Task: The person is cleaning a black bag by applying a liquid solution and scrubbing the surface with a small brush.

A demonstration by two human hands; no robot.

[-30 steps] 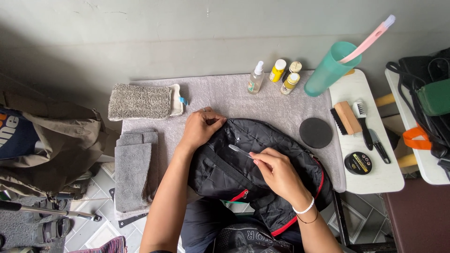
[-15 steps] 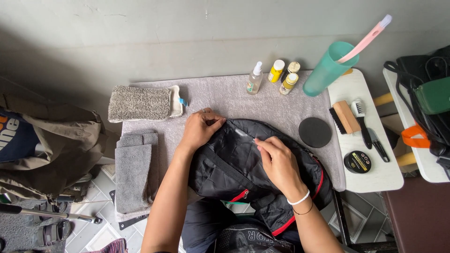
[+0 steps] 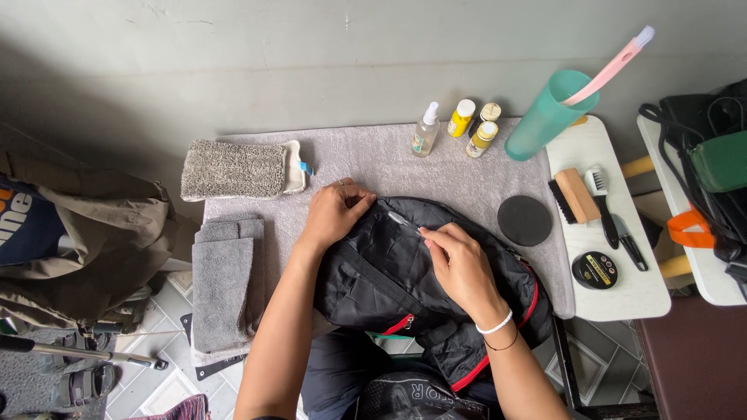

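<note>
A black backpack [image 3: 389, 280] with red zip trim lies on a grey towel-covered table [image 3: 389, 159], its lower part hanging over the near edge. My left hand [image 3: 333, 214] presses and grips the bag's upper left edge. My right hand [image 3: 461, 268] rests on top of the bag, its fingertips pinching a small thin light-coloured tool [image 3: 398, 219] whose tip touches the bag's upper seam. What kind of tool it is I cannot tell.
A grey fluffy pad [image 3: 233, 169] and folded grey towels [image 3: 226, 288] lie at the left. A spray bottle [image 3: 425, 132], small yellow bottles [image 3: 471, 124] and a teal cup [image 3: 548, 115] stand at the back. A black round pad [image 3: 524, 220], brushes [image 3: 580, 194] and a polish tin [image 3: 595, 270] sit at the right.
My right hand has moved up and left along the bag, bringing the thin tool to the upper seam. My left hand has stayed on the bag's edge.
</note>
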